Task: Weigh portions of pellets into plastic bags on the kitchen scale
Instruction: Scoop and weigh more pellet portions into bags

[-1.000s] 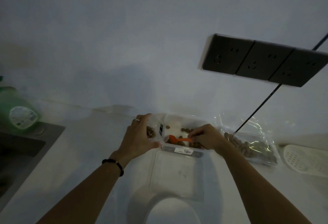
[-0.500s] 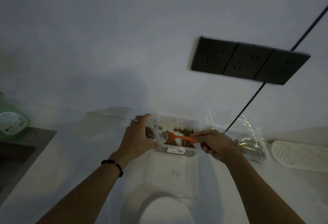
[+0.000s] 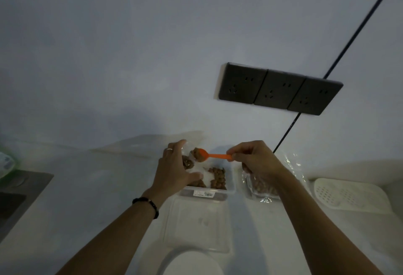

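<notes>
Lifted out of the tub (image 3: 230, 184) since half a second ago, the spoon (image 3: 209, 155), pinched by the right hand (image 3: 254, 158), now carries pellets (image 3: 198, 154) at the bag (image 3: 187, 161) mouth. That bag, near the bench's back edge, is gripped by the left hand (image 3: 174, 169); filling is under way, and next comes a careful tip inside.

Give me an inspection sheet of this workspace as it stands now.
Surface: pale counter, dimly lit.
Job's things: orange scoop loaded with pellets; clear tub of pellets; small plastic bag; filled bag at right; scale not identifiable.
Clutter: clear lid; perforated white tray; white round object.
Hands: left hand holds the small bag; right hand pinches the scoop.
Cables: black cable down the wall.
Surroundings: triple socket; sink.
</notes>
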A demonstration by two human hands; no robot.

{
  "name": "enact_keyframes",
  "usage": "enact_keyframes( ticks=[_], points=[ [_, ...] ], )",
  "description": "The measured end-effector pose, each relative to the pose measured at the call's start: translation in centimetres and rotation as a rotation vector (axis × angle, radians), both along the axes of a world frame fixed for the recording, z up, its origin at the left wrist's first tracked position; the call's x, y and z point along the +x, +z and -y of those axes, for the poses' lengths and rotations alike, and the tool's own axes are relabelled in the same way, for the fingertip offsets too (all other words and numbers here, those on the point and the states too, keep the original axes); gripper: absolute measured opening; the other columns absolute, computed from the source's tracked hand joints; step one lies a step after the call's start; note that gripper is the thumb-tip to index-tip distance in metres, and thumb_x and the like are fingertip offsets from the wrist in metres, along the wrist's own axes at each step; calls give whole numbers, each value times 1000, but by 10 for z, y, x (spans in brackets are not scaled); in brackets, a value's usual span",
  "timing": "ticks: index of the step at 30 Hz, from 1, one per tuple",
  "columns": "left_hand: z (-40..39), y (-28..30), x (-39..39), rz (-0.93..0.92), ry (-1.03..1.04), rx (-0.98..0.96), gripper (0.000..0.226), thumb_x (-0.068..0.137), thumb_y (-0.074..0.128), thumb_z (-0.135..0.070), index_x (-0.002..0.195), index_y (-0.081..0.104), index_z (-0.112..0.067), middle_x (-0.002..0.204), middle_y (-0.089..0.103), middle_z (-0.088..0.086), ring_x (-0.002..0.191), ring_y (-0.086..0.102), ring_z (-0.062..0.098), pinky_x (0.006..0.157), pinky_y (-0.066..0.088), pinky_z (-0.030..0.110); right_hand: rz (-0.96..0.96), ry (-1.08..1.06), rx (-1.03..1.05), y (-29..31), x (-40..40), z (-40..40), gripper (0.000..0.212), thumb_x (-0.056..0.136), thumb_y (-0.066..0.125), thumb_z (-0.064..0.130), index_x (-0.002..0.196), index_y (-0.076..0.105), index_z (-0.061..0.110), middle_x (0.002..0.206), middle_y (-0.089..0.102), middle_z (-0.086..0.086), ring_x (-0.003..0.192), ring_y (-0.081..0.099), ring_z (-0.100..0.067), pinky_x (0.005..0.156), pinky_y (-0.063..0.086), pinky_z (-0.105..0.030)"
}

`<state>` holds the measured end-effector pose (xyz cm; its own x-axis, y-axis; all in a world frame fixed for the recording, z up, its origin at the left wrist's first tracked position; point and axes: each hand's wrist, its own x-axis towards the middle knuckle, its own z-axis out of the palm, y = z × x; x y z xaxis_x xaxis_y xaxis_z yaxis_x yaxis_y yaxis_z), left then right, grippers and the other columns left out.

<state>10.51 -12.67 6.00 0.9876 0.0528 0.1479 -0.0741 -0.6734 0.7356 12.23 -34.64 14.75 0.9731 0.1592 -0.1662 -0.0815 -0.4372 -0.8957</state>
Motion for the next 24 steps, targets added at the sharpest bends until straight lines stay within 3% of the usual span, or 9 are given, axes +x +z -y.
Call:
enact_keyframes(
  ticks=[4,6,11,14,17,24],
  points=[
    [3,6,3,13,30,-85,105,58,89,-43,143,31,-21,141,37,2,124,43,19,100,45,37,205,185,-218,7,-6,-17,20,90,59,3,96,75,12,91,70,5,62,58,8,56,42,-7],
    [4,9,3,25,31,-93,103,59,89,-43,142,31,-20,140,38,2,125,42,20,101,46,41,262,247,-288,10,-6,-22,20,90,59,4,94,76,15,91,70,9,75,61,7,66,43,-7],
    [3,10,4,48,32,-128,103,59,88,-45,141,32,-20,138,40,3,123,44,21,97,49,43,391,178,-330,18,-9,-18,21,92,58,6,101,75,15,98,68,9,79,58,8,69,43,-2],
    [1,9,3,39,39,-130,104,58,88,-44,142,31,-19,139,40,3,125,41,21,99,47,43,401,216,-368,19,-13,-16,21,92,59,6,101,74,16,96,67,10,71,55,11,65,41,-3],
    [0,7,2,34,40,-132,106,58,90,-42,142,30,-20,138,40,2,124,41,21,98,47,43,379,118,-302,18,-14,-13,20,92,59,6,99,75,17,92,67,13,63,56,10,59,41,-5],
    [4,7,1,32,19,-130,105,58,90,-40,142,30,-21,140,39,1,125,42,19,96,47,36,360,76,-245,11,-19,-7,22,89,60,4,94,76,18,85,68,16,62,57,8,58,41,-6]
  ],
)
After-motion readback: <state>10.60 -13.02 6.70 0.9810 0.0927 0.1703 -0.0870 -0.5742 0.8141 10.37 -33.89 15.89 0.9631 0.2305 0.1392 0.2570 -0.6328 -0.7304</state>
